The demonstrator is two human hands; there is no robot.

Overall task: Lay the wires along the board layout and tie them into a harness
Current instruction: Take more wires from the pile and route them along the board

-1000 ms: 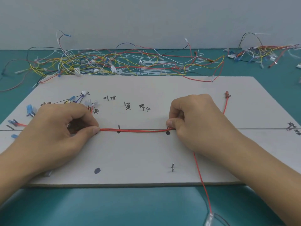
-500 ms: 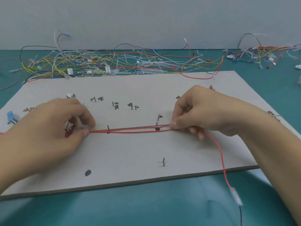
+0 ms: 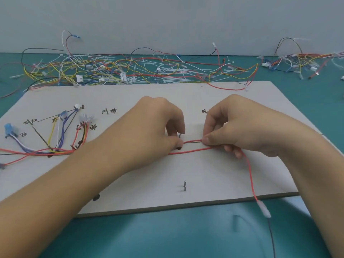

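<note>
Red wire [image 3: 192, 141] runs across the middle of the board [image 3: 214, 179], tail hanging over the near edge toward the right corner. Left hand [image 3: 156, 127] pinches it by a pin [image 3: 179, 135], right hand [image 3: 232, 125] pinches it just beside. Light, limp, probably springy: hold it close to the pin, not by the terminal [image 3: 263, 208].

The left hand [image 3: 157, 124] and right hand [image 3: 235, 123] are bare, like both forearms.

Head camera, single view, wide-angle. Worn at 6 o'clock of the board [image 3: 149, 187], facing forward and down toward 12 o'clock. Close range: left hand [image 3: 156, 123] and right hand [image 3: 234, 123] mid-frame. Wall [image 3: 167, 21] at 12 o'clock, table [image 3: 167, 235] at 6 o'clock.
</note>
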